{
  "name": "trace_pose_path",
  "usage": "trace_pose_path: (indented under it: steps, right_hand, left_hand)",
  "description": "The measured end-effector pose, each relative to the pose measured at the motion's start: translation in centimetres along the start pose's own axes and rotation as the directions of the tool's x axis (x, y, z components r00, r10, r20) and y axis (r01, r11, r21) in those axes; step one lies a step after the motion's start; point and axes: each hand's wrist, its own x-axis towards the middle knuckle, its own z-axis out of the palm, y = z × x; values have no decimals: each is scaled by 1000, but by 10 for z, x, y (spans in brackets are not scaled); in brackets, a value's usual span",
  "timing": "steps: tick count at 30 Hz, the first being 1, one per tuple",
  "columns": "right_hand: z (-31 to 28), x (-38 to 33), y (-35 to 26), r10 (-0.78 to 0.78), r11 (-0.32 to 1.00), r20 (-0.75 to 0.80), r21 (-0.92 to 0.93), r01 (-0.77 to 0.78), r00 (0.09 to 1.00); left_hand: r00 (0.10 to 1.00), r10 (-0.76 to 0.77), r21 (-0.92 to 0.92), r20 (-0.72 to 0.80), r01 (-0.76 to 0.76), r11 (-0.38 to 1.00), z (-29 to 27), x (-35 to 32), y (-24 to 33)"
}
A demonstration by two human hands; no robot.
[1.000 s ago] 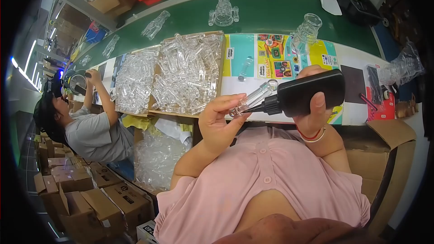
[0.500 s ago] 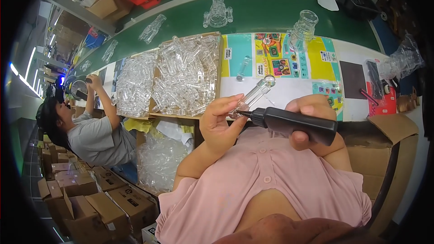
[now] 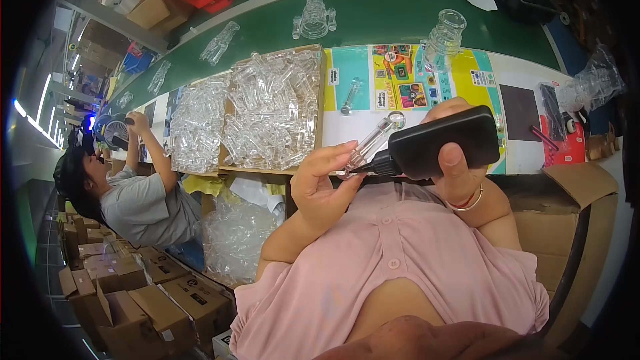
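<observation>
Since half a second before, I had tilted the black squeeze bottle up again, so its body lay almost level and its nozzle came to the lower end of the clear glass tube, where earlier the bottle had dropped lower across my chest.

The tube sat slanted in front of my chest, just over the near edge of the table, its round top pointing up and away. My left hand pinched its lower end between thumb and fingertips, the other fingers curled loosely. My right hand was wrapped tight round the bottle, thumb pressed on its side, fingers hidden behind it.

As I judged it, this one tube was being dosed from the nozzle and was not finished; whether anything had come out I could not tell. Two cardboard trays heaped with clear glass pieces, too many to count, lay on the table, and I could not say which were done.

Counted: one tube in hand, one bottle, one loose tube on the coloured printed sheet, and one ribbed glass jar beyond it. On the green belt stood one larger glass piece and several smaller ones further left. One co-worker sat to my left
</observation>
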Motion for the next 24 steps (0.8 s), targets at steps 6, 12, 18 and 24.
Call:
trace_pose_path:
  steps: [6,12,18,24]
  right_hand:
    - [-8,-2,1,-116,993,75,23,114,990]
    - [-16,0,-11,-460,806,405,-184,563,790]
    - [-10,-8,-5,-545,709,528,-123,694,651]
    - [5,-10,10,-832,414,376,-67,908,407]
  left_hand:
    - [998,64,181,26,-67,981,-2,1,4]
    - [991,136,379,13,-131,916,-4,7,5]
    - [996,83,397,-19,-68,915,-6,5,4]
    - [985,-172,71,-12,173,982,-4,1,6]
